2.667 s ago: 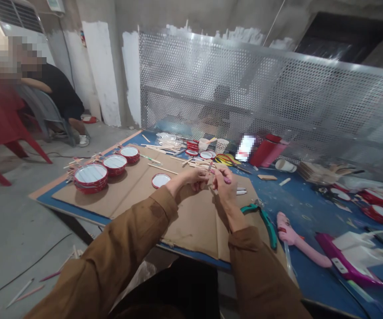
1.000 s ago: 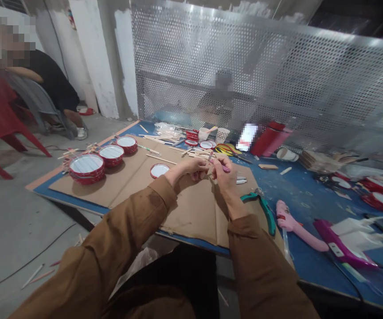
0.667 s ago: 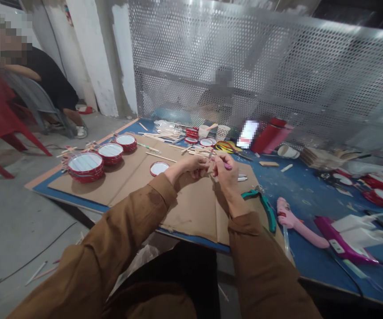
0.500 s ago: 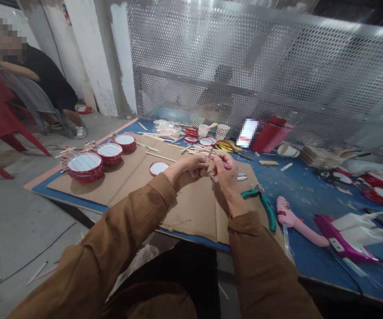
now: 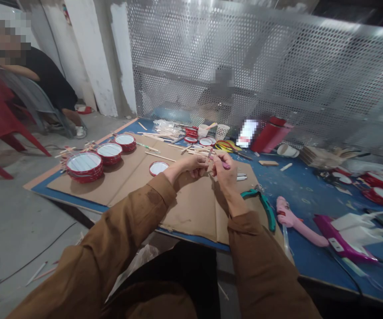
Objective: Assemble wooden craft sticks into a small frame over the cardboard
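Over the cardboard (image 5: pixel 191 208), a person's right hand (image 5: pixel 225 176) grips a purple-handled tool (image 5: pixel 225 165) near the left hand (image 5: pixel 194 165), whose fingers curl inward; whether they pinch anything cannot be told; a loose grip might send the tool into those fingers.

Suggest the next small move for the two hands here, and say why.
I'd probably shift the left hand slightly back from the tip of the purple tool. The right hand grips that tool, and its tip stands close to the left hand, above the cardboard. Whether the left hand pinches anything is too small to make out.
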The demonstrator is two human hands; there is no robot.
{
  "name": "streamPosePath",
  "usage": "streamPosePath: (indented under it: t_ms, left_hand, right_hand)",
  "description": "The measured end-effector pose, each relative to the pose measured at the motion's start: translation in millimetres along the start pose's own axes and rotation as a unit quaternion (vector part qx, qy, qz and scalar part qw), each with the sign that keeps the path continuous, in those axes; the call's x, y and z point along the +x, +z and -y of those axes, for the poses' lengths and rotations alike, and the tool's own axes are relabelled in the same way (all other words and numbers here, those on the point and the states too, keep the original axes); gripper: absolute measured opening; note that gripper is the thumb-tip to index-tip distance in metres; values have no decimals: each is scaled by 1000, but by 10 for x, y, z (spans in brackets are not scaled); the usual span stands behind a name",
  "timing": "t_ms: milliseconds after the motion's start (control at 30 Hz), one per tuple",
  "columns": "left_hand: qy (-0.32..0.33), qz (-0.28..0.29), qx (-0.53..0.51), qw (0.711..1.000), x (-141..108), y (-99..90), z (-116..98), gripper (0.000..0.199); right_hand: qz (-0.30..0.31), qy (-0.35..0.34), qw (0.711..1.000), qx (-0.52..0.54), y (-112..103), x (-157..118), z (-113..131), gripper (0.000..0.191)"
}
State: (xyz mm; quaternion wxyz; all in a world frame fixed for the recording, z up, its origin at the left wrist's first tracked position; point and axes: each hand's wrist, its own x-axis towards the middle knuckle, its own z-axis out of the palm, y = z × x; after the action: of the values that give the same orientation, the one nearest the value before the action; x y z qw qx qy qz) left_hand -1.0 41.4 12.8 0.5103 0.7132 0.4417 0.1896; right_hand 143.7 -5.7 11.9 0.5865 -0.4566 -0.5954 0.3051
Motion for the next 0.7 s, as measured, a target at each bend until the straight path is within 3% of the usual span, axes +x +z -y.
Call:
streamPosePath:
  t_ms: [700]
  left_hand:
    - [0, 6, 8, 1000, -31, -4, -36, 20]
  right_hand:
    - [-6, -12, 1000, 16, -1, 2, -2, 31]
